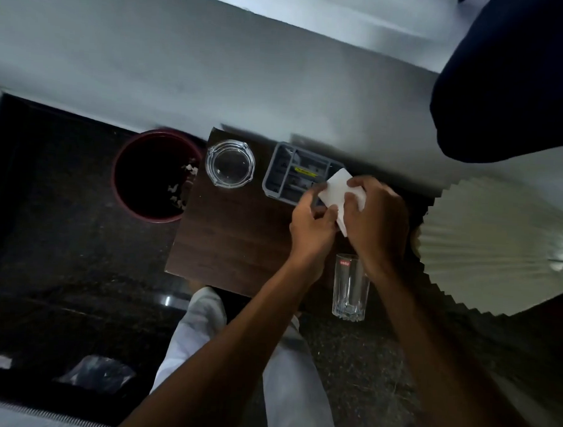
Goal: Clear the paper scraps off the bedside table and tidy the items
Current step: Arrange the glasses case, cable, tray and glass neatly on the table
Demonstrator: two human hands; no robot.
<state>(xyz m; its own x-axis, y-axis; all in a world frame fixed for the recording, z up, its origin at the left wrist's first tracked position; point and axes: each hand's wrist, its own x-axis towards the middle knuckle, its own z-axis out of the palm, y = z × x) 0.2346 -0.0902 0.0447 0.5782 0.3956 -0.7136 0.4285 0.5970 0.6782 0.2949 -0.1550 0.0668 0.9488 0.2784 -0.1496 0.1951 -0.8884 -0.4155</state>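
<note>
Left hand: centre of the frame, fingers curled; its grip is pinched on the lower left edge of the paper sheet.
Right hand: just right of the left hand, fingers curled; its grip is clamped on the right side of the same sheet, with the thumb lying across the top of it.
Paper sheet: white, held between both hands, covering the right corner of the tray.
Surface: dark wood, centre of the frame, against the pale wall.
Ashtray: clear glass, at the upper left corner of the surface.
Tray: grey with divided compartments, at the far edge, just right of the ashtray, with a yellow strip inside.
Drinking glass: clear, upright, with red lettering near its rim, at the near edge below the hands, between the two forearms.
Bin: round, dark red, on the floor just left of the surface.
Paper scraps: small white bits inside the bin, along its right wall.
Lampshade: pale and pleated, at the right edge of the frame.
Trousers: pale, lower centre.
</note>
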